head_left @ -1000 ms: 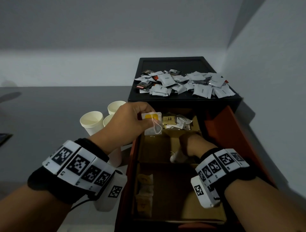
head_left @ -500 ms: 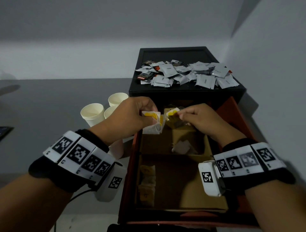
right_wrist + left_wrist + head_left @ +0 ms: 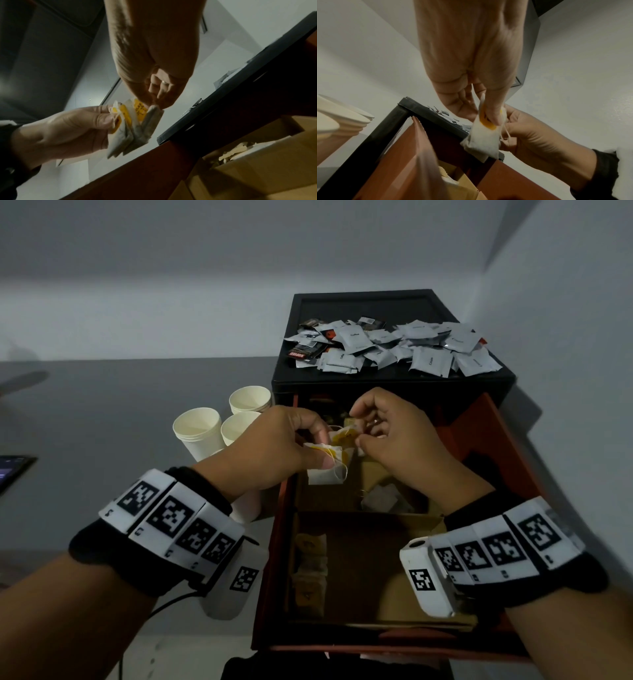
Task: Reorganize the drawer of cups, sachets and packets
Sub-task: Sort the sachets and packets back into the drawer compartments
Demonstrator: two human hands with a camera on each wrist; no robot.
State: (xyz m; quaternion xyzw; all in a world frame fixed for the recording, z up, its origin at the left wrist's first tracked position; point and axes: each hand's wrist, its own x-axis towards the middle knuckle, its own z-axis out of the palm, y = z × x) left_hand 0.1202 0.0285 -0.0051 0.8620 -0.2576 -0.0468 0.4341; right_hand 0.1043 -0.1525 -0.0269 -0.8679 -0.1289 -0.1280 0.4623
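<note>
Pinching soft, papery tea bags (image 3: 325, 470) (yellow-tagged) over the drawer (image 3: 493, 440): left hand (image 3: 274, 450), right hand (image 3: 394, 436), each grip grasping

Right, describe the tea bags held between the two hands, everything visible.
The tea bags are small pouches of thin whitish filter paper with yellow paper tags and pale strings. They form a loose bunch held in the air over the open drawer, hanging down from the fingers. The left hand pinches the bunch near the tags, thumb on the front; the right hand pinches another bag against it from the other side. The right wrist view shows several bags fanned apart. Tag print is unreadable.
</note>
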